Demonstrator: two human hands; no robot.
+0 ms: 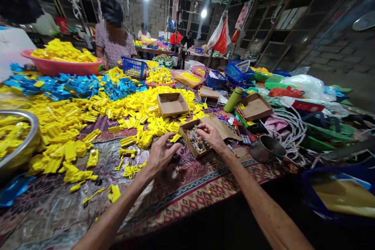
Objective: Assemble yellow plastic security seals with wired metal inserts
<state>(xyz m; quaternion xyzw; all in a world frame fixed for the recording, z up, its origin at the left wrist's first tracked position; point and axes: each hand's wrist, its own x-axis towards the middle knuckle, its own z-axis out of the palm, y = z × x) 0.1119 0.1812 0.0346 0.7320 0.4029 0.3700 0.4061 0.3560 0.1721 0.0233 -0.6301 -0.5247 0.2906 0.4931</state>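
Observation:
My left hand (160, 153) hovers over the patterned cloth just left of a small open cardboard box (195, 140) full of tiny wired parts; its fingers are curled and pinched, and what they hold is too small to make out. My right hand (211, 134) reaches into that box, its fingertips bent down among the parts. Loose yellow plastic pieces (137, 121) lie in a big heap just beyond both hands.
Blue plastic parts (73, 86) are piled at the back left beside a pink basin (55, 66) of yellow pieces. A steel bowl (20, 140) stands at the left, a metal cup (267, 148) at the right, and two open boxes (172, 104) behind. A person sits across the table (113, 35).

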